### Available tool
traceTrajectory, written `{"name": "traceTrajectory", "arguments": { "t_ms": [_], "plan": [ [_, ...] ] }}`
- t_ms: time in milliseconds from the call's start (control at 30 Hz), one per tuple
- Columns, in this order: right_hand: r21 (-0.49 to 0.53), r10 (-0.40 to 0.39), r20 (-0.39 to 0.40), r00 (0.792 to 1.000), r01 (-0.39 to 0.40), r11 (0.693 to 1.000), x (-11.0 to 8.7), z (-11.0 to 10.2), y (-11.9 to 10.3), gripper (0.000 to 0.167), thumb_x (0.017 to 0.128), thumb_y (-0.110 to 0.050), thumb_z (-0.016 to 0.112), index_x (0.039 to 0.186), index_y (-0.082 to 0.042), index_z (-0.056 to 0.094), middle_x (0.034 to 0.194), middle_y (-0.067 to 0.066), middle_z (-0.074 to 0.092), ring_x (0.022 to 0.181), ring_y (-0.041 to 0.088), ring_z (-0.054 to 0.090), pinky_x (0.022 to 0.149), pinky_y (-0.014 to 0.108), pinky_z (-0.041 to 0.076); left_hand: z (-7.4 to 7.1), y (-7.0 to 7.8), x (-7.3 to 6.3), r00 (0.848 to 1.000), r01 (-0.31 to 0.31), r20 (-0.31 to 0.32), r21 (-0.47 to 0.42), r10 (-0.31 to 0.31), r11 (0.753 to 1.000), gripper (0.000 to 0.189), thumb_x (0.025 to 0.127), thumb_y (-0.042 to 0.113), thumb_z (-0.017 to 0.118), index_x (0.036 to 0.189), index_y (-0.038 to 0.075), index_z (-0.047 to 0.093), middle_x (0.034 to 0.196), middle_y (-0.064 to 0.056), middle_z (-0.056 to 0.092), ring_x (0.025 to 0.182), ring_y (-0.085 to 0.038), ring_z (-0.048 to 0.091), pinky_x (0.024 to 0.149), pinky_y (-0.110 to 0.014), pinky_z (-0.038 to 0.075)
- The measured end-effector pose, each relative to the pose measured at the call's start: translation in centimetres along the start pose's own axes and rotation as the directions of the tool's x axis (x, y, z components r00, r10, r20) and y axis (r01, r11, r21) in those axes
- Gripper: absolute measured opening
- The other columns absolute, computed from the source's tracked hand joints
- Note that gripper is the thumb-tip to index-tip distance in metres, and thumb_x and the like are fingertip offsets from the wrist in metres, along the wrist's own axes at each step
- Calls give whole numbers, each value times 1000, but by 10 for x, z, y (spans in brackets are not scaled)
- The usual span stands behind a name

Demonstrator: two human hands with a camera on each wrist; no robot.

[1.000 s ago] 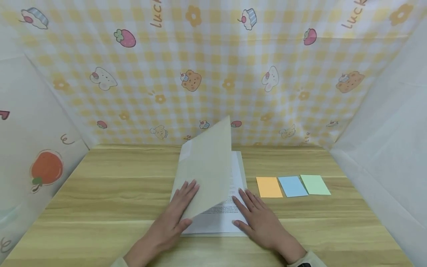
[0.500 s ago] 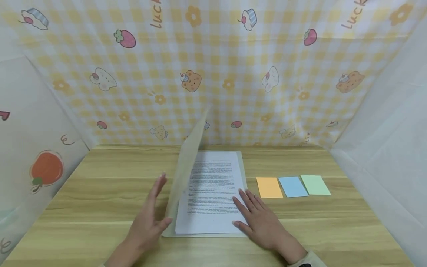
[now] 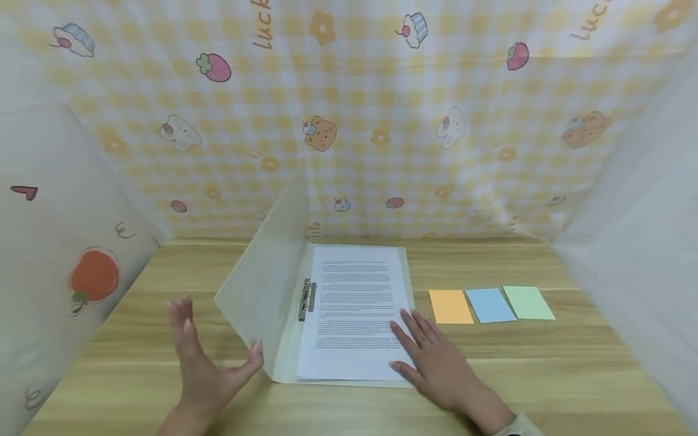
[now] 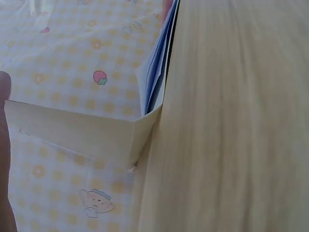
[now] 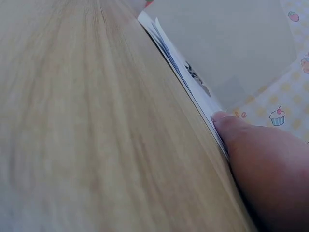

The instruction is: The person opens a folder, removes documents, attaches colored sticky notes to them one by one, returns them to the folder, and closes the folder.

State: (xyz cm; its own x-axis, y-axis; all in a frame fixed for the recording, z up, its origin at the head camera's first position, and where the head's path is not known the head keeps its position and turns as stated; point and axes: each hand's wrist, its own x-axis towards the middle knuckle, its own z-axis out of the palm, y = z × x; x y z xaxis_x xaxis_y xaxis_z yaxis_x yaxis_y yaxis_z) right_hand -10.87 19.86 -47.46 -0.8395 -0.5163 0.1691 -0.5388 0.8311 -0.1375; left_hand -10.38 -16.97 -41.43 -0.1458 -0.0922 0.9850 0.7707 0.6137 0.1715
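At the left, the left hand (image 3: 204, 363) stands upright on its edge above the wooden table (image 3: 545, 375), fingers straight and spread, thumb tip touching the raised translucent cover (image 3: 262, 290) of the folder, holding nothing. The cover leans half open to the left of the metal clip (image 3: 306, 299). The printed sheets (image 3: 354, 315) lie flat in the folder at the table's middle. The right hand (image 3: 436, 357) rests palm down, fingers straight, pressing the sheets' lower right corner. Further right lie orange (image 3: 450, 306), blue (image 3: 490, 304) and green (image 3: 528, 302) notes side by side
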Motion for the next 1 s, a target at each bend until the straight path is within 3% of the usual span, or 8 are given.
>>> {"name": "traceTrajectory", "arguments": {
  "t_ms": [167,300,400,500,600,733,867,1000],
  "plan": [
    [17,2,11,1000,-3,1000,-2,-2,3,69,103,-59,40,160,-22,31,170,7,21,157,31,21,125,21,-15,18,9,19,944,-293,-100,193,316,937,68,90,18,50,156,18,33,166,-5,29,157,-20,23,131,-46,6],
    [24,15,26,1000,-16,1000,0,-3,0,69,103,-59,40,160,-21,31,170,7,20,158,30,20,130,37,6,13,8,28,888,-440,23,326,458,837,68,92,6,44,157,25,37,169,3,26,158,-14,19,131,-39,3],
    [21,21,30,999,-21,1000,0,-4,0,68,103,-59,41,159,-21,32,170,7,21,158,30,21,125,47,21,3,11,28,876,-481,175,382,450,789,77,87,-13,39,155,23,43,168,1,28,159,-14,18,131,-39,3],
    [24,31,43,999,-32,999,-1,-5,1,68,103,-59,41,160,-22,31,171,6,19,158,30,19,125,47,21,-7,15,28,881,-464,318,427,352,776,72,92,-14,33,152,22,46,169,0,28,159,-15,17,131,-40,2],
    [22,31,50,998,-32,999,-1,-6,0,68,104,-59,40,160,-21,30,171,6,18,158,30,18,125,48,20,-20,14,26,880,-403,432,463,196,789,48,105,14,33,150,22,50,170,-2,25,160,-18,14,131,-43,-1],
    [5,17,31,999,-17,1000,-2,-6,0,68,104,-57,41,159,-19,33,170,8,21,157,32,22,124,50,23,-31,7,21,852,-284,522,524,-39,803,52,110,41,23,151,19,47,172,-8,16,161,-28,4,130,-51,-4],
    [34,27,46,999,-29,999,-2,-6,1,68,104,-58,40,160,-21,30,171,7,18,158,30,18,129,40,10,-41,2,17,769,-151,567,610,-296,778,75,105,63,12,156,15,38,171,-18,9,158,-44,1,125,-67,2],
    [39,29,54,998,-31,999,-2,-6,1,69,104,-59,40,160,-21,30,171,6,18,159,29,17,130,38,8,-51,-3,14,639,-44,575,691,-512,721,86,99,74,17,160,14,27,170,-23,4,154,-54,-3,120,-75,3]
  ]
}}
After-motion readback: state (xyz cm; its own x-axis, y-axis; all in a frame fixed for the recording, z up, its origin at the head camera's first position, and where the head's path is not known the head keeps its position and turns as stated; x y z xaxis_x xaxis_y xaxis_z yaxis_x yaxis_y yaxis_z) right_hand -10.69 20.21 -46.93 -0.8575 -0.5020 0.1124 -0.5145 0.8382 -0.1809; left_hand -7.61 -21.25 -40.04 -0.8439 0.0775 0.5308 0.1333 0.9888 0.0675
